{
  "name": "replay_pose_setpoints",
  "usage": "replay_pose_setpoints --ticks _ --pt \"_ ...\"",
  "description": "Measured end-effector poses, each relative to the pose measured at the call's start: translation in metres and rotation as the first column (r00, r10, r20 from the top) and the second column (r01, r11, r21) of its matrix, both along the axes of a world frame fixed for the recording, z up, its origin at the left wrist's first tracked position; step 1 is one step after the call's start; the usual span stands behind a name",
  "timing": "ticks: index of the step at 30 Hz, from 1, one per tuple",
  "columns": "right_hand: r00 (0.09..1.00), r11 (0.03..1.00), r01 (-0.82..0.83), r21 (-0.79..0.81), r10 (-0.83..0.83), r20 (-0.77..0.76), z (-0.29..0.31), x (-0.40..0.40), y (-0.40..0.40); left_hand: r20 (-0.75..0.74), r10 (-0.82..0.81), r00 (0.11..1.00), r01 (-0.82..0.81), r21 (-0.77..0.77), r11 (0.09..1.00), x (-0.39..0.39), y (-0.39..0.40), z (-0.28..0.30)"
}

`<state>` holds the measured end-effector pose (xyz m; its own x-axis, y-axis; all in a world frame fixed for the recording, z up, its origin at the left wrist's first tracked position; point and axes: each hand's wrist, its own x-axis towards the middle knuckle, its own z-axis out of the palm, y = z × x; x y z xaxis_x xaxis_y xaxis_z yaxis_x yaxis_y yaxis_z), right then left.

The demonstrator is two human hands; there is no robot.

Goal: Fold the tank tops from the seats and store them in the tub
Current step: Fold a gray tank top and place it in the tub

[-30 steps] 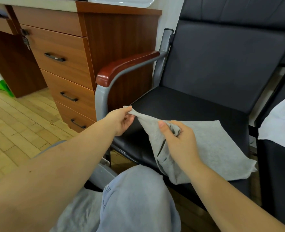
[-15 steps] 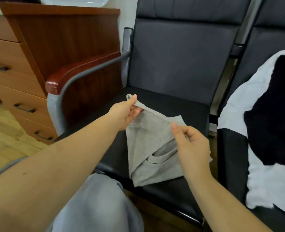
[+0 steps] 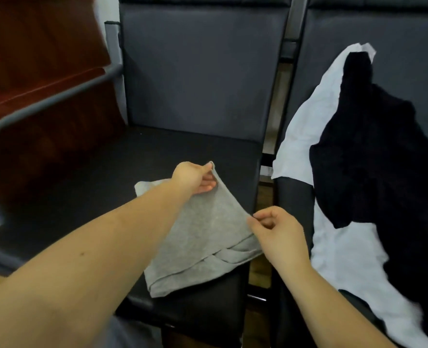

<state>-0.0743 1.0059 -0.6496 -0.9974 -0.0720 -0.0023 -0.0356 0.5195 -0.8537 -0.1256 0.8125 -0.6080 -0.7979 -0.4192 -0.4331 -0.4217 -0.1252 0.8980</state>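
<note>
At frame centre, our left hand (image 3: 195, 177) and right hand (image 3: 275, 228) pinch the grey top (image 3: 208, 234), mid-fold; next, lay it flat.

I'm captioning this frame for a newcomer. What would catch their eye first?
Both hands: the left hand and right hand each pinch an edge of the gray tank top, half folded on the black chair seat. On the seat to the right, a black garment lies over a white one.

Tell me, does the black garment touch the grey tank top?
Apart. The head view shows the black garment on the neighbouring seat, with a bare gap between seats separating it from the grey tank top.
</note>
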Motion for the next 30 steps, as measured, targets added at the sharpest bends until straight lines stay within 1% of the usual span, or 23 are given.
replay_pose_setpoints --ticks 2,4,5,6,8,9,11,13,14,15,17,19,21,23,24,25,28,30 --pt "0.999 0.999 -0.026 0.032 0.025 0.023 -0.003 -0.006 0.002 -0.013 -0.036 0.999 0.035 -0.043 0.998 0.001 0.005 -0.005" --pt "0.999 0.998 -0.048 0.04 0.048 0.006 -0.001 -0.013 0.001 -0.066 -0.041 0.997 0.035 -0.093 0.995 0.006 0.004 -0.003" --pt "0.998 0.997 -0.064 0.042 0.065 -0.001 0.001 -0.017 -0.001 -0.096 -0.044 0.994 0.03 -0.143 0.989 0.012 0.001 0.0" --pt "0.996 0.995 -0.087 0.053 0.087 -0.001 0.003 -0.021 -0.005 -0.105 -0.056 0.993 0.029 -0.239 0.971 0.019 -0.006 0.003" --pt "0.989 0.982 -0.145 0.118 0.145 0.014 0.007 -0.031 -0.015 -0.066 -0.074 0.995 0.034 -0.477 0.878 0.039 -0.025 0.008" --pt "0.985 0.971 -0.172 0.163 0.17 0.027 0.008 -0.036 -0.022 -0.03 -0.066 0.997 0.038 -0.559 0.828 0.05 -0.036 0.01" --pt "0.976 0.948 -0.216 0.234 0.206 0.065 0.011 -0.045 -0.037 0.036 -0.009 0.999 0.03 -0.622 0.783 0.072 -0.057 0.012" --pt "0.965 0.925 -0.257 0.278 0.231 0.122 0.015 -0.051 -0.05 0.116 0.079 0.99 0.01 -0.622 0.783 0.092 -0.074 0.012" --pt "0.96 0.917 -0.269 0.294 0.231 0.158 0.016 -0.054 -0.056 0.181 0.105 0.978 0.03 -0.618 0.785 0.1 -0.081 0.01" --pt "0.953 0.908 -0.28 0.311 0.226 0.201 0.017 -0.056 -0.06 0.268 0.103 0.958 0.084 -0.604 0.793 0.108 -0.086 0.007" --pt "0.93 0.896 -0.311 0.317 0.219 0.294 0.018 -0.063 -0.064 0.438 0.022 0.899 0.231 -0.515 0.826 0.118 -0.09 0.001" --pt "0.903 0.924 -0.31 0.224 0.213 0.372 0.017 -0.067 -0.061 0.509 -0.073 0.857 0.336 -0.448 0.828 0.122 -0.09 -0.007" --pt "0.878 0.949 -0.293 0.112 0.221 0.425 0.02 -0.065 -0.055 0.524 -0.114 0.844 0.399 -0.471 0.787 0.121 -0.089 -0.011" --pt "0.873 0.952 -0.303 0.046 0.258 0.414 0.024 -0.058 -0.049 0.518 -0.142 0.844 0.433 -0.5 0.75 0.119 -0.089 -0.014" --pt "0.878 0.954 -0.299 0.018 0.268 0.396 0.025 -0.055 -0.046 0.507 -0.158 0.847 0.437 -0.496 0.751 0.118 -0.089 -0.015" --pt "0.886 0.957 -0.289 -0.012 0.272 0.376 0.026 -0.051 -0.043 0.48 -0.173 0.86 0.422 -0.479 0.77 0.118 -0.088 -0.014" --pt "0.91 0.964 -0.259 -0.06 0.265 0.32 0.024 -0.044 -0.036 0.324 -0.174 0.93 0.294 -0.37 0.881 0.121 -0.083 -0.014" --pt "0.933 0.974 -0.215 -0.071 0.226 0.279 0.023 -0.039 -0.033 0.245 -0.169 0.955 0.245 -0.319 0.916 0.124 -0.08 -0.012"
